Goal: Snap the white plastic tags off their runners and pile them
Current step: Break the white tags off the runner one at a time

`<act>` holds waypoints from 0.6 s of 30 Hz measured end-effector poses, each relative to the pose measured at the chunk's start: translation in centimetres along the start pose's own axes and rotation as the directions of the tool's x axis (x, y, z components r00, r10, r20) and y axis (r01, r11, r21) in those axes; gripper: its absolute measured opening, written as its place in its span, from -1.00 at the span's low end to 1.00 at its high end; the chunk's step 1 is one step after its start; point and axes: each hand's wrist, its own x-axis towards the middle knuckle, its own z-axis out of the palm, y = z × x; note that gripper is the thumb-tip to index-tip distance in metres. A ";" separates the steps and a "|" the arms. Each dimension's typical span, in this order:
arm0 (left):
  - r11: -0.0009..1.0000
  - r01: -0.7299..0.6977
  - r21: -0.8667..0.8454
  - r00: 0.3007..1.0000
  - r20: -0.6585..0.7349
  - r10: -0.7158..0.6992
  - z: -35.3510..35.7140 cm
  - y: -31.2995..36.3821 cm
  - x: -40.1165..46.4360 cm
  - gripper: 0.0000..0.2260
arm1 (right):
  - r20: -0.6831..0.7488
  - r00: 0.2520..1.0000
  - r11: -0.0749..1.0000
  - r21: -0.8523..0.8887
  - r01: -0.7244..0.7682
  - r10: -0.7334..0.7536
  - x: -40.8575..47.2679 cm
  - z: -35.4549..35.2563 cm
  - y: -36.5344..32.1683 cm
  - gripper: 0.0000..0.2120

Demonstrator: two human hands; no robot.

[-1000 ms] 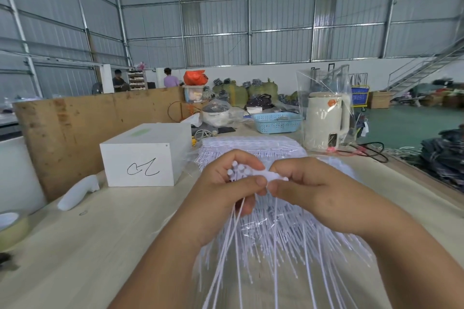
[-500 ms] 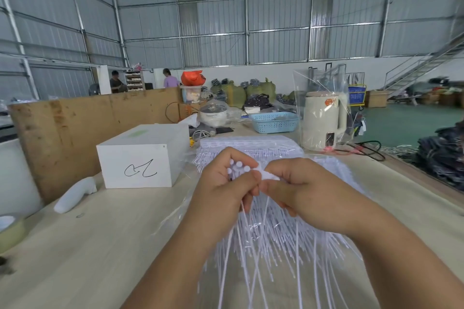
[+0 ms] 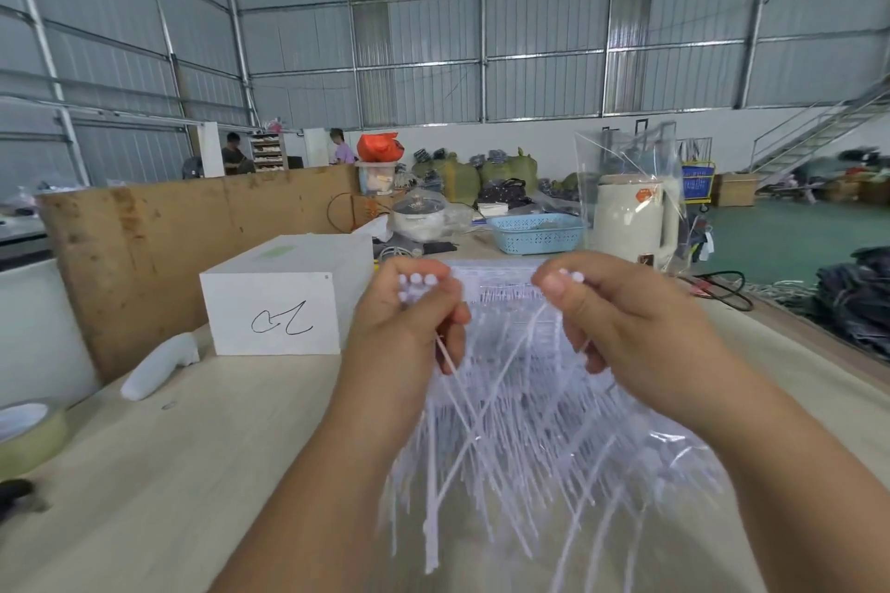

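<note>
1. Nearest, loose white tags (image 3: 505, 462): a pile of thin strands on the table (image 3: 192, 472), just below both hands
2. Left hand (image 3: 409, 318): curled, pinching a cluster of round tag heads, tails hanging down
3. Right hand (image 3: 621, 318): curled, pinching a second, smaller cluster, apart from the left
4. Step advice: grip close to the heads, pull cleanly apart, drop tags onto the pile
5. Beyond: white box (image 3: 284, 299), blue basket (image 3: 537, 232), kettle (image 3: 631, 222)
</note>
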 end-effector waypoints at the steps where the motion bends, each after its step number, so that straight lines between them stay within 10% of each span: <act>1: 0.999 -0.013 0.040 0.998 0.067 0.011 0.3 -0.1 -0.1 -0.75 | 0.065 0.997 0.998 -0.051 0.043 -0.039 -0.1 0.3 -0.1 -0.67; 18: 0.984 -0.007 0.180 0.941 0.335 -0.055 1.4 -0.2 -1.2 -0.86 | 0.352 0.935 0.994 -0.074 0.084 -0.053 -0.9 0.9 0.1 -0.70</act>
